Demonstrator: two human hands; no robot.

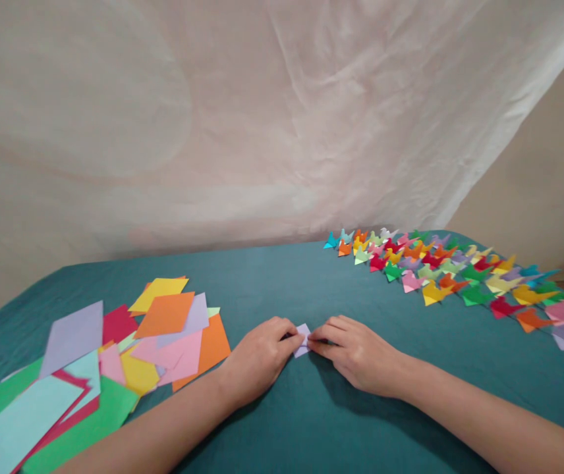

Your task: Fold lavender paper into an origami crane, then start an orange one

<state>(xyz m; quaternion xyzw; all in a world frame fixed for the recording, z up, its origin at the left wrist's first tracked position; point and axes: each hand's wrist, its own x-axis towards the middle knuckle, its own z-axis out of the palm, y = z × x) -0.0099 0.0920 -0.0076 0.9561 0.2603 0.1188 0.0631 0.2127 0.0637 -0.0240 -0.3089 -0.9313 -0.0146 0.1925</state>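
Lilac paper point(303, 330), corner pointing away, fingers point(325, 332) hiding long axis

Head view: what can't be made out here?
All in the head view:
Small lilac paper piece: its sides, partly covered by the left hand and right hand.
Loose flat coloured paper sheets: lower ones, hidden by overlapping sheets.
Folded coloured paper birds: rightmost cut off by right edge; farthest folds too small.

Craft space, draped backdrop point(242, 145), paper birds point(452, 284)
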